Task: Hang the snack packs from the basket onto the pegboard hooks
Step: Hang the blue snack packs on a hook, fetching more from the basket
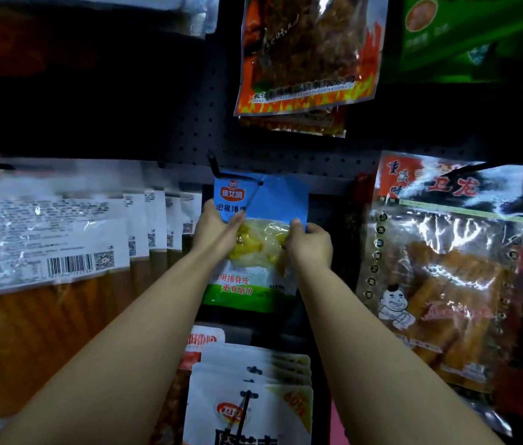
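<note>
Dark perforated metal pegboard [189,123] carries hanging snack packs. Left hand [213,231] and right hand [310,242], arms outstretched, both grip the blue-topped clear plastic snack pack [261,242] at its sides.

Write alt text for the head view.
Both hands, left hand and right hand, grip a blue-topped snack pack against a dark pegboard, its hang hole at a black hook. Other hanging snack packs surround it.
</note>
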Available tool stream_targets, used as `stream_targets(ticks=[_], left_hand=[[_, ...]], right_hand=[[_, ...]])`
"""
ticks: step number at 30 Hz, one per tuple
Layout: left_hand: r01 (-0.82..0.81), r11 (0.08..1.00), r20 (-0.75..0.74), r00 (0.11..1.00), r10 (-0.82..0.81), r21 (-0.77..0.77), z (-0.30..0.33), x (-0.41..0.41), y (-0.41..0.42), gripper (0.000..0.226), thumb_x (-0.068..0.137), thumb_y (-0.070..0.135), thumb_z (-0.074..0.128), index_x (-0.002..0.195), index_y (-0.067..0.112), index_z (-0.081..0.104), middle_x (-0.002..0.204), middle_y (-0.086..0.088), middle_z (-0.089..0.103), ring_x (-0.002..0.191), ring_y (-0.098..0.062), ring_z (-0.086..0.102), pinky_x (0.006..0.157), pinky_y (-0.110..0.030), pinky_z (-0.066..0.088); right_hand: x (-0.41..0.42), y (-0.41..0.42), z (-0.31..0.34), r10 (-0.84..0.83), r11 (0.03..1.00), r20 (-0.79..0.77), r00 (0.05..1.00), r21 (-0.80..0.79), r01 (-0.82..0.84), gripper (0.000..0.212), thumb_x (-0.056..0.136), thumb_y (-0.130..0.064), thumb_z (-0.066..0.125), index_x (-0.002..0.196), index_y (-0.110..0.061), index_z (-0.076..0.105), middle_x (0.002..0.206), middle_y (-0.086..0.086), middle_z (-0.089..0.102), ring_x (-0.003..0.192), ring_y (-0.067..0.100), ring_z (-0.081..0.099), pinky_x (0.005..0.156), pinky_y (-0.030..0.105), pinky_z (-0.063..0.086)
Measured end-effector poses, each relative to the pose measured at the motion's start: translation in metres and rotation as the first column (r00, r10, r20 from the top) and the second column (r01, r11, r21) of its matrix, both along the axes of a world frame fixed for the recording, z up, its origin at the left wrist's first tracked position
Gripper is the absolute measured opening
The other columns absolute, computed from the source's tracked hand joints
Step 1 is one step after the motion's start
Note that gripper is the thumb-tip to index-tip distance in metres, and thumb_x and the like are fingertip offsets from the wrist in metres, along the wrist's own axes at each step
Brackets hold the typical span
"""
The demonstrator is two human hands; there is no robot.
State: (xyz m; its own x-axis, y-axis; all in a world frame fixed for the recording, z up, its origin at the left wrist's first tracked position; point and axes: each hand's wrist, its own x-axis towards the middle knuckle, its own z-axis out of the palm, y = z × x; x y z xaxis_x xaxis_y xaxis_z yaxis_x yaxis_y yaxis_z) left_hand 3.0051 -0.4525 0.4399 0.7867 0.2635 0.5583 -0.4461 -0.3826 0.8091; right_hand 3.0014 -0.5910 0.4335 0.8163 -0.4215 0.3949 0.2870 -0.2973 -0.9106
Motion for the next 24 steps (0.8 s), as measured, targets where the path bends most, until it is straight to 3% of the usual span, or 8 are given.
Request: stream_targets(ticks=[4,8,11,14,16,20,22,24], left_hand=[[0.036,0.997,0.033,0.999,-0.033,-0.075,-0.007,-0.007,-0.001,0.030,0.092,0.034,0.056,0.112,0.016,0.043,0.098,0.002,0.059,0.090,-0.016,0.061,0.064,-0.025,0.047],[0.077,0.996,0.062,0.995,-0.074,-0.048,-0.023,-0.028,0.000,0.052,0.092,0.024,0.058,0.137,0.020,0.033,0.131,0.001,0.048,0.112,-0.014,0.050,0.087,-0.025,0.043],[0.019,0.998,-0.016,1.000,-0.018,0.063,-0.038,-0.048,0.002,0.072,0.093,0.022,0.056,0.151,0.019,0.014,0.155,0.000,0.022,0.139,-0.019,0.026,0.099,-0.023,0.024],[-0.016,0.989,0.052,0.999,0.009,0.147,-0.059,-0.082,0.004,0.067,0.092,0.019,0.057,0.149,0.015,0.020,0.155,-0.001,0.018,0.138,-0.014,0.024,0.095,-0.011,0.015],[0.019,0.992,0.118,0.993,-0.034,0.122,-0.073,-0.111,0.005,0.059,0.091,0.015,0.059,0.143,0.016,0.032,0.146,-0.001,0.032,0.126,-0.007,0.034,0.093,-0.005,0.021],[0.247,0.967,0.071,0.968,-0.242,-0.058,-0.103,-0.174,0.007,0.031,0.091,0.018,0.059,0.110,0.041,0.050,0.122,0.013,0.054,0.108,0.008,0.052,0.097,-0.024,0.043],[0.295,0.949,0.081,0.954,-0.288,-0.111,-0.120,-0.209,0.008,0.025,0.091,0.020,0.059,0.101,0.043,0.054,0.105,0.019,0.062,0.093,0.011,0.058,0.083,-0.018,0.049],[0.352,0.927,0.090,0.935,-0.342,-0.127,-0.138,-0.245,0.005,0.022,0.091,0.021,0.060,0.100,0.040,0.056,0.093,0.022,0.064,0.086,0.006,0.061,0.073,-0.012,0.049]], right_hand=[[-0.008,0.004,-0.008,0.021,0.999,0.019,1.000,0.036,-0.022,0.030,0.097,-0.029,0.048,0.102,-0.004,0.063,0.102,0.017,0.068,0.095,0.033,0.062,0.070,0.027,0.039],[-0.029,0.007,-0.026,0.063,0.998,0.006,0.998,0.007,-0.063,0.031,0.094,-0.023,0.050,0.120,-0.006,0.052,0.114,0.016,0.064,0.105,0.035,0.060,0.089,0.041,0.050],[-0.050,0.008,-0.041,0.077,0.995,-0.045,0.996,-0.060,-0.080,0.054,0.093,-0.019,0.051,0.142,-0.004,0.033,0.140,0.020,0.045,0.125,0.035,0.047,0.104,0.045,0.040],[-0.083,0.010,-0.052,0.064,0.992,-0.010,0.998,-0.109,-0.065,0.065,0.095,-0.018,0.051,0.149,-0.005,0.017,0.153,0.015,0.022,0.139,0.030,0.029,0.114,0.037,0.026],[-0.112,0.011,-0.062,0.097,0.989,0.057,0.994,-0.119,-0.090,0.059,0.096,-0.019,0.051,0.148,-0.010,0.024,0.150,0.008,0.026,0.135,0.021,0.033,0.109,0.026,0.028],[-0.177,0.003,-0.101,0.192,0.981,0.145,0.971,-0.057,-0.185,0.032,0.094,-0.021,0.055,0.126,-0.028,0.051,0.120,-0.005,0.053,0.096,-0.006,0.052,0.085,0.017,0.045],[-0.214,-0.005,-0.126,0.208,0.977,0.154,0.966,0.024,-0.214,0.021,0.093,-0.020,0.058,0.107,-0.035,0.057,0.100,-0.009,0.061,0.080,-0.006,0.056,0.071,0.010,0.047],[-0.252,-0.017,-0.151,0.167,0.980,0.143,0.976,0.085,-0.180,0.019,0.092,-0.014,0.059,0.096,-0.033,0.061,0.090,-0.007,0.064,0.081,0.007,0.060,0.071,0.019,0.049]])
